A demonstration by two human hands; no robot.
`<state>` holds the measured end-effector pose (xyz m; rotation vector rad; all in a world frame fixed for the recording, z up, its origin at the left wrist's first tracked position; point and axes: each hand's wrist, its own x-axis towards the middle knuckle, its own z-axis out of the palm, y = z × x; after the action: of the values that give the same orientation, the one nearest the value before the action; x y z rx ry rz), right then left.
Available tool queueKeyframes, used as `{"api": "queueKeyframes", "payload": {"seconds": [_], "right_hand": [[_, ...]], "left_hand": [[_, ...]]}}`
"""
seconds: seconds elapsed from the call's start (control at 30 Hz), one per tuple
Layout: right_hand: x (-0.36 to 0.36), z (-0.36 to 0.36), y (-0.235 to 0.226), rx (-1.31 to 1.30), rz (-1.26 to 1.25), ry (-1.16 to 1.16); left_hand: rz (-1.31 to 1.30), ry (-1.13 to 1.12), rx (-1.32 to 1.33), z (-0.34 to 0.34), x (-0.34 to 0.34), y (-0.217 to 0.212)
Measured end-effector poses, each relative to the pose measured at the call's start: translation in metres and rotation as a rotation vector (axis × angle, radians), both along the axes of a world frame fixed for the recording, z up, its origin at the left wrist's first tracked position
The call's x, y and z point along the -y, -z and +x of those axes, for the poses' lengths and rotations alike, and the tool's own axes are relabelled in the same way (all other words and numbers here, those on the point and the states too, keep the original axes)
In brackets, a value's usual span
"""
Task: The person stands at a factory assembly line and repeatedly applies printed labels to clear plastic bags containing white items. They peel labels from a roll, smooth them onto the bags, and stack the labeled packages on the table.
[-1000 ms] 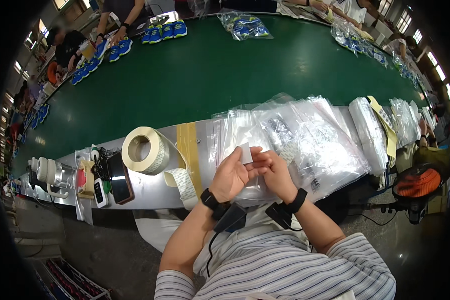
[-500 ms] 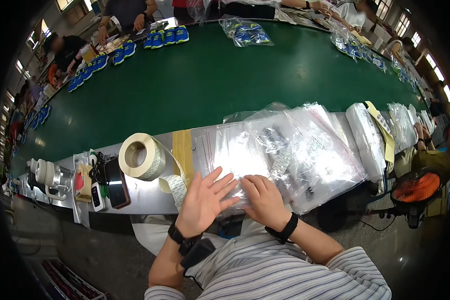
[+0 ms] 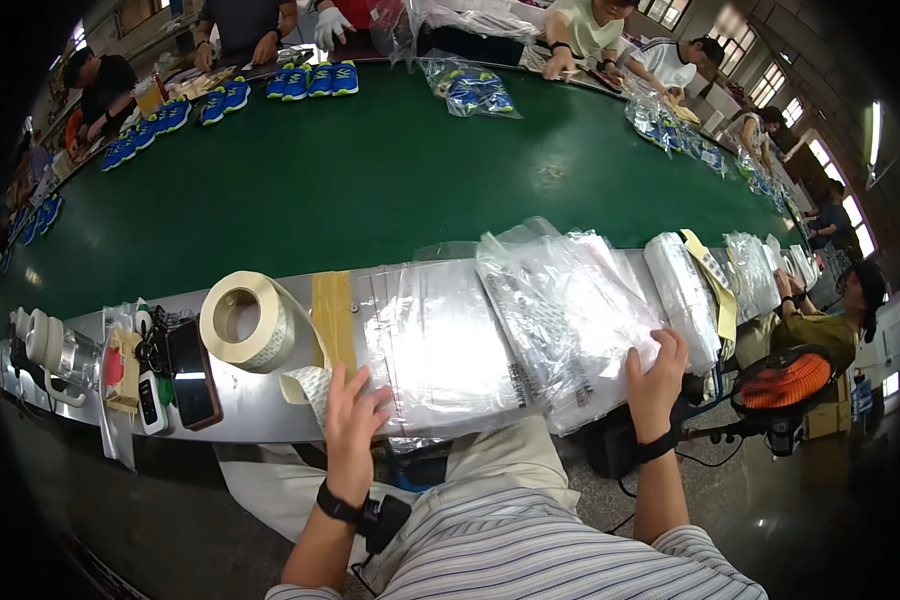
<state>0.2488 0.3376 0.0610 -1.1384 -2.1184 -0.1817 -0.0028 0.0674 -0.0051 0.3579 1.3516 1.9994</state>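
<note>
Pressing flat, open-fingered left hand (image 3: 353, 415) and right hand (image 3: 656, 372) grip nothing, resting on opposite ends of a spread stack of clear plastic bags (image 3: 510, 325) along the grey metal bench edge (image 3: 260, 405), seemingly unsorted.

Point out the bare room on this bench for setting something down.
Free: green belt between the blue shoes and clear bags. Crowded: the near metal ledge, filled by tape roll, phones, bags and both hands.
</note>
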Motion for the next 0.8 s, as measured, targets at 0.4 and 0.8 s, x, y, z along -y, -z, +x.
{"api": "queueKeyframes", "payload": {"seconds": [0.4, 0.8], "right_hand": [[0.041, -0.133, -0.007, 0.528, -0.184, -0.246], [0.121, -0.205, 0.067, -0.122, -0.876, -1.006]], "left_hand": [[-0.565, -0.053, -0.452, -0.027, 0.04, 0.012], [-0.446, -0.306, -0.634, -0.015, 0.001, -0.048]]}}
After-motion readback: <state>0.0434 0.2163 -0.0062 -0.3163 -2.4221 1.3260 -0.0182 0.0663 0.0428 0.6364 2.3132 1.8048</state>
